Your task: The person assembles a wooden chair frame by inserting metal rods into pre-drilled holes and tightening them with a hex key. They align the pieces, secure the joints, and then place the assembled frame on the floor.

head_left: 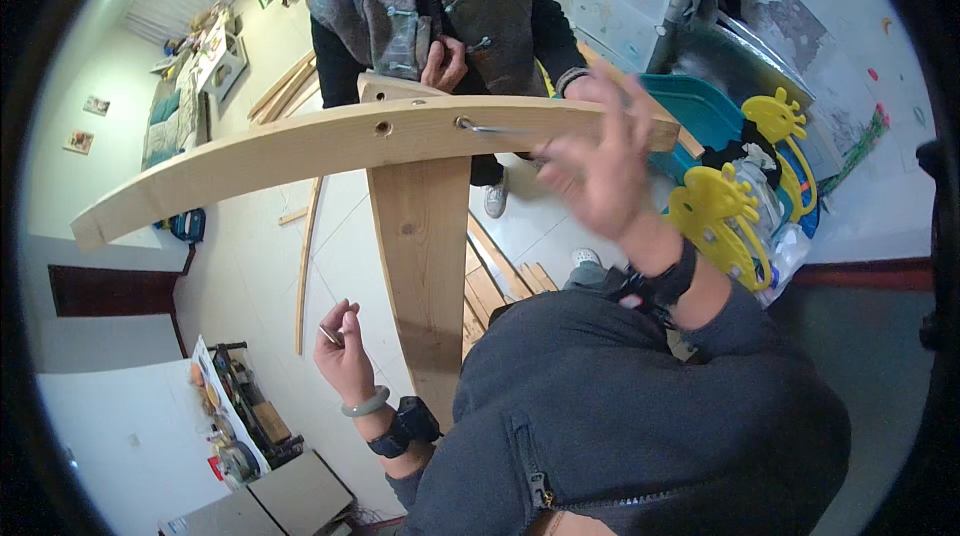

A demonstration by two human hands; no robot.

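Observation:
A long curved wooden board lies across a vertical wooden plank in front of me. A thin metal key sticks out of a hole in the board. My right hand is blurred, with its thumb and forefinger pinched at the key's outer end and the other fingers spread. Lower left, my left hand is raised beside the plank and pinches a small metal bolt. A second hole in the board is open.
Another person stands opposite, with one hand on the plank's top end and the other behind the board. Loose wooden slats lie on the floor. A teal and yellow plastic toy stands at the right, and tools lie lower left.

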